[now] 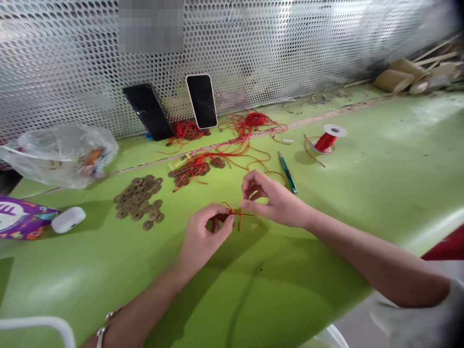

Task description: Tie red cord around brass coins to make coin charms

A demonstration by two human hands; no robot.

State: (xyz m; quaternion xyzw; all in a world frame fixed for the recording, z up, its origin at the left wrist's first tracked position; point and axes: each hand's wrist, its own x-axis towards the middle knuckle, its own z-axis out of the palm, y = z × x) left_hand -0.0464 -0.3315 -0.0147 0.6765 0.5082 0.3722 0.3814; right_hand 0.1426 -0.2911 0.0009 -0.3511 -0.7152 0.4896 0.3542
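My left hand (206, 229) pinches a knotted red cord (234, 211) between thumb and index finger. A dark brownish piece, perhaps a coin, is partly hidden under those fingers. Short cord ends stick out to the right and downward from the knot. Just right of it, my right hand (270, 200) has its thumb and index tips drawn together and the other fingers curled. Whether a strand lies in that pinch I cannot make out. To the left is a pile of brass-coloured coins with holes (137, 198). Farther back, coins tied with red cords (195, 166) lie in a tangle.
A green utility knife (287, 172) and a spool of red cord (326, 139) lie to the right. Two phones, one black (148, 111) and one white-edged (201, 101), lean on the perforated metal panel (253, 53). A plastic bag (61, 154) and white earphone case (68, 220) are left.
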